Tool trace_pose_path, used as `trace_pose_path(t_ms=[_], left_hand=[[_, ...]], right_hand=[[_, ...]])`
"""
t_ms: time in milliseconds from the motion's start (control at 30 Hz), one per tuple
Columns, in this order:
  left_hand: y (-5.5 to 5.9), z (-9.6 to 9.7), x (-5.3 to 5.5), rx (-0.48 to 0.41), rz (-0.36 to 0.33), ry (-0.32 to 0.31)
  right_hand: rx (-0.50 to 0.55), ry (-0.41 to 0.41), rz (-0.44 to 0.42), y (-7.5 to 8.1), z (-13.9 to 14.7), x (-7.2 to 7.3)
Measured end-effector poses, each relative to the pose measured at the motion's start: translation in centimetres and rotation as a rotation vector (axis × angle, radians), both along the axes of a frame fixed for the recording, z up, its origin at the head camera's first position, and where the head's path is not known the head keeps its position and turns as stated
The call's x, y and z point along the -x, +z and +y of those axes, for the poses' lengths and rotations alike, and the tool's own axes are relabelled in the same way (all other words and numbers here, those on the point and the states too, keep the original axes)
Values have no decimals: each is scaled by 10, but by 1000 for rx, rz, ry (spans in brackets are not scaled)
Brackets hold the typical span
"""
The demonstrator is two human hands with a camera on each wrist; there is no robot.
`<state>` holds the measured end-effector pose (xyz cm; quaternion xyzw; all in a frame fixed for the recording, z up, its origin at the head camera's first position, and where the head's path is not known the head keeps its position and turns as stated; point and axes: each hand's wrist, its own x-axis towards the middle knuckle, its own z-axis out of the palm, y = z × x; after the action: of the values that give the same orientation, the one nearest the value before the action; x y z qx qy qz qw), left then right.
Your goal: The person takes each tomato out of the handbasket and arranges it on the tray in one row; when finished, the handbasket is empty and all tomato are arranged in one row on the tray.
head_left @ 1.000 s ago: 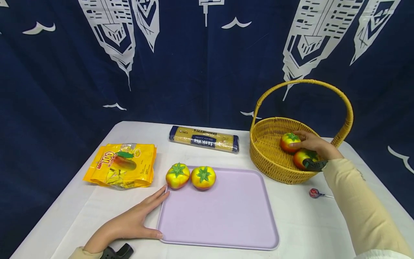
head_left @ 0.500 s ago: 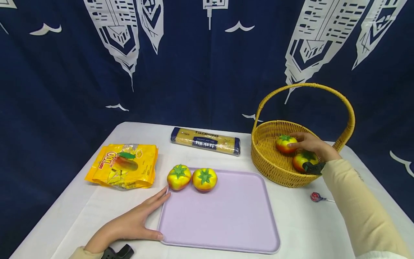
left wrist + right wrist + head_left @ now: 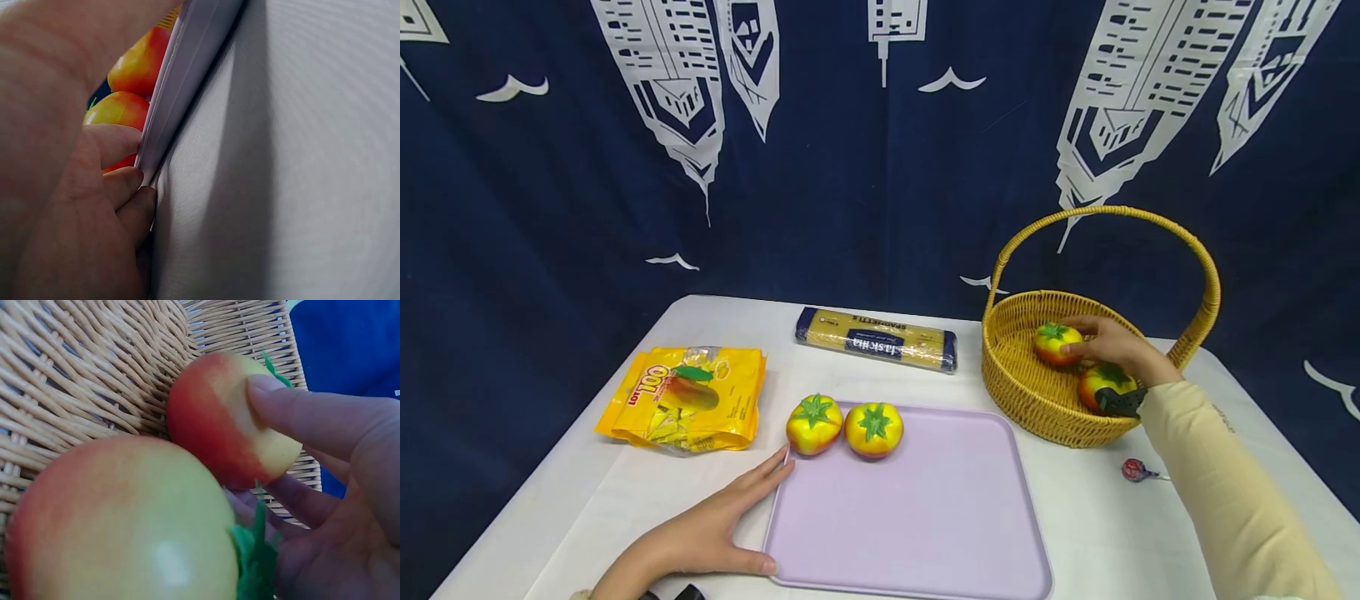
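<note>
- Red-and-yellow fruit (image 3: 1054, 342): was pinched by the right hand (image 3: 1123, 348) inside the wicker basket (image 3: 1037, 408); had been shifted slightly leftward within a second; release judged not yet made.
- Lilac tray (image 3: 917, 517): was touched at its left edge by the left hand (image 3: 715, 525), fingers spread.

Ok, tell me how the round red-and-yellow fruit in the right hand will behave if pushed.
The fruit would probably roll, given its rounded sides. Its smooth skin may be slippery. The raised wall of the tan wicker basket would likely stop it.
</note>
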<state>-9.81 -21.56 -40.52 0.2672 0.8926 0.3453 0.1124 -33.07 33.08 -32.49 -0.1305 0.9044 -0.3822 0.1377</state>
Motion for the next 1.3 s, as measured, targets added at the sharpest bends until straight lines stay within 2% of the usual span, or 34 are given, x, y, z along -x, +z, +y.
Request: trace_pose_path(t_ms=[167, 300, 433, 633, 833, 933, 1033, 1300], left_hand=[[-2, 0, 0, 10, -1, 0], [-2, 0, 1, 2, 6, -16], [-3, 1, 3, -7, 11, -26], [-5, 1, 4, 1, 39, -31], [-3, 0, 4, -5, 44, -33], [-3, 0, 4, -10, 35, -31], [-3, 0, 4, -13, 22, -27], [-4, 0, 5, -10, 8, -20]], right_hand=[[-19, -17, 21, 7, -3, -4], [-45, -27, 44, 19, -3, -8], [-22, -55, 55, 31, -1, -16], [33, -90, 119, 54, -14, -45], [111, -90, 226, 65, -53, -83], [183, -30, 267, 60, -77, -101], [253, 35, 254, 47, -99, -113], [358, 127, 149, -8, -134, -124]])
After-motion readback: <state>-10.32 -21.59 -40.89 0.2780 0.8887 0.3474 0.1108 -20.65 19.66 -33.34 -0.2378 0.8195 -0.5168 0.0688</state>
